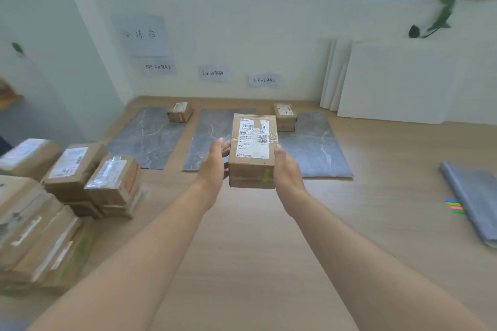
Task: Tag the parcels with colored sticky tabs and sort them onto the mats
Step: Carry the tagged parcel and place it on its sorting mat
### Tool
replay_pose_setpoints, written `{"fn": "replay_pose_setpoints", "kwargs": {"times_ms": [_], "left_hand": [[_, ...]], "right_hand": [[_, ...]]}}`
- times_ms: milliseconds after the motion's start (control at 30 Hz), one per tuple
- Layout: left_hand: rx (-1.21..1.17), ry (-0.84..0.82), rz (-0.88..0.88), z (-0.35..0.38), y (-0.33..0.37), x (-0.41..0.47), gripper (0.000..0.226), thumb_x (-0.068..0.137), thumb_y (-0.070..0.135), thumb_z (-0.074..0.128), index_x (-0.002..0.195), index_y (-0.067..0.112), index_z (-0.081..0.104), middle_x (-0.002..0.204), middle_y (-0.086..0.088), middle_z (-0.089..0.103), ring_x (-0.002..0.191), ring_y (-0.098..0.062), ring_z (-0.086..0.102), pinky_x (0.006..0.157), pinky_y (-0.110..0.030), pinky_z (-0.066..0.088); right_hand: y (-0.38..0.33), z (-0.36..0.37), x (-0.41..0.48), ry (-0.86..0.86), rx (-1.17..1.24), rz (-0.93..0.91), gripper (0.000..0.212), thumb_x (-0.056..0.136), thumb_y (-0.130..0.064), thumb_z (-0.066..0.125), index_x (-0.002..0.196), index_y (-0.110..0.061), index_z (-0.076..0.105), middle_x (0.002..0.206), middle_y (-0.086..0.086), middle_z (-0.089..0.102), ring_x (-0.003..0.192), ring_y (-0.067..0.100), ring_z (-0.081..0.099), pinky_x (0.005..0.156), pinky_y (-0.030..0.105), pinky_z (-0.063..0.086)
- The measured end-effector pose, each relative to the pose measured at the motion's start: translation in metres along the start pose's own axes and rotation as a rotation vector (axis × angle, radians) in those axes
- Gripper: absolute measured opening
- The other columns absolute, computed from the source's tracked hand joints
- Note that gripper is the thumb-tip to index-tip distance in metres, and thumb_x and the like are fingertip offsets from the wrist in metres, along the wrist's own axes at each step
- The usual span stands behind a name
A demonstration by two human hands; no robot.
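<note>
Together, left hand (215,161) and right hand (286,168) clasped the tabbed parcel (252,149) by its sides; lowering it flat onto a grey mat (209,140) seemed wisest.

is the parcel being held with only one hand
No, the left hand and the right hand both grip the parcel, one on each side.
</note>
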State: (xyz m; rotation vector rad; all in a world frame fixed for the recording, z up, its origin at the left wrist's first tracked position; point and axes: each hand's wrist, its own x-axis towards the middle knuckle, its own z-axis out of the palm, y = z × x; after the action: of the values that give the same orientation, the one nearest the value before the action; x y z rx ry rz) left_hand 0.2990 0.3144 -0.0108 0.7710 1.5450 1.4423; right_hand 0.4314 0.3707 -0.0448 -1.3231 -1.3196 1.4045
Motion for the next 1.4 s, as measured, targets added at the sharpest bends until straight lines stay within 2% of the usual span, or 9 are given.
{"fn": "replay_pose_setpoints", "kwargs": {"times_ms": [267, 467, 667, 800, 1000, 1200, 1267, 1333, 1400], "left_hand": [[0.014, 0.015, 0.093, -0.004, 0.059, -0.010, 0.043, 0.108, 0.043, 0.021, 0.099, 0.035, 0.063, 0.105, 0.011, 0.067, 0.098, -0.015, 0.062, 0.089, -0.029, 0.047], [0.020, 0.055, 0.079, -0.007, 0.061, -0.004, 0.044, 0.107, 0.046, 0.021, 0.112, 0.030, 0.062, 0.107, 0.011, 0.066, 0.102, -0.014, 0.061, 0.089, -0.031, 0.047], [0.025, 0.103, 0.043, -0.014, 0.059, 0.011, 0.044, 0.106, 0.049, 0.024, 0.118, 0.030, 0.062, 0.109, 0.012, 0.066, 0.105, -0.015, 0.061, 0.100, -0.037, 0.045], [0.020, 0.127, 0.025, -0.028, 0.058, 0.030, 0.044, 0.104, 0.052, 0.026, 0.117, 0.033, 0.064, 0.112, 0.014, 0.068, 0.106, -0.015, 0.063, 0.102, -0.039, 0.046], [0.031, 0.115, -0.047, -0.067, 0.047, 0.100, 0.051, 0.102, 0.055, 0.028, 0.127, 0.028, 0.063, 0.122, 0.006, 0.068, 0.112, -0.020, 0.063, 0.107, -0.045, 0.045], [0.017, 0.045, -0.099, -0.115, 0.039, 0.205, 0.045, 0.104, 0.050, 0.031, 0.125, 0.025, 0.062, 0.123, 0.003, 0.067, 0.111, -0.020, 0.063, 0.101, -0.041, 0.048], [0.011, 0.027, -0.118, -0.130, 0.038, 0.236, 0.041, 0.105, 0.048, 0.031, 0.119, 0.027, 0.063, 0.119, 0.004, 0.067, 0.109, -0.020, 0.064, 0.098, -0.039, 0.048], [0.010, 0.007, -0.123, -0.145, 0.037, 0.267, 0.038, 0.105, 0.047, 0.030, 0.109, 0.029, 0.064, 0.113, 0.005, 0.069, 0.105, -0.020, 0.064, 0.097, -0.039, 0.048], [0.001, 0.010, -0.144, -0.156, 0.033, 0.299, 0.037, 0.105, 0.046, 0.031, 0.103, 0.030, 0.065, 0.108, 0.006, 0.070, 0.100, -0.018, 0.065, 0.097, -0.039, 0.047]], "right_hand": [[-0.067, -0.007, -0.003, -0.029, -0.006, -0.102, 0.034, 0.109, -0.047, 0.031, 0.111, -0.033, 0.062, 0.098, -0.020, 0.065, 0.091, 0.002, 0.059, 0.070, 0.022, 0.042], [-0.066, -0.002, 0.009, -0.074, -0.007, -0.104, 0.035, 0.108, -0.048, 0.031, 0.114, -0.033, 0.062, 0.109, -0.011, 0.070, 0.098, 0.005, 0.062, 0.075, 0.026, 0.045], [-0.063, 0.012, 0.035, -0.127, -0.028, -0.073, 0.035, 0.107, -0.049, 0.033, 0.096, -0.036, 0.064, 0.107, -0.013, 0.072, 0.102, 0.007, 0.064, 0.090, 0.032, 0.049], [-0.065, 0.025, 0.056, -0.172, -0.044, -0.099, 0.031, 0.109, -0.045, 0.031, 0.107, -0.036, 0.060, 0.095, -0.025, 0.063, 0.093, -0.006, 0.055, 0.076, 0.021, 0.041], [-0.051, 0.082, 0.102, -0.171, -0.076, -0.046, 0.036, 0.108, -0.048, 0.029, 0.112, -0.036, 0.063, 0.115, -0.010, 0.069, 0.106, 0.007, 0.061, 0.097, 0.035, 0.049], [-0.048, 0.154, 0.165, -0.071, -0.071, 0.028, 0.040, 0.105, -0.056, 0.027, 0.110, -0.041, 0.064, 0.106, -0.016, 0.070, 0.101, 0.006, 0.063, 0.090, 0.032, 0.051], [-0.044, 0.183, 0.185, -0.024, -0.062, 0.050, 0.046, 0.102, -0.062, 0.026, 0.109, -0.039, 0.066, 0.109, -0.011, 0.068, 0.106, 0.009, 0.062, 0.091, 0.032, 0.050], [-0.038, 0.208, 0.207, 0.008, -0.066, 0.066, 0.056, 0.089, -0.073, 0.026, 0.107, -0.044, 0.069, 0.122, -0.001, 0.065, 0.116, 0.017, 0.060, 0.104, 0.044, 0.047], [-0.028, 0.228, 0.231, 0.014, -0.059, 0.088, 0.056, 0.085, -0.074, 0.027, 0.108, -0.046, 0.069, 0.124, 0.002, 0.063, 0.115, 0.018, 0.060, 0.106, 0.047, 0.046]]}}
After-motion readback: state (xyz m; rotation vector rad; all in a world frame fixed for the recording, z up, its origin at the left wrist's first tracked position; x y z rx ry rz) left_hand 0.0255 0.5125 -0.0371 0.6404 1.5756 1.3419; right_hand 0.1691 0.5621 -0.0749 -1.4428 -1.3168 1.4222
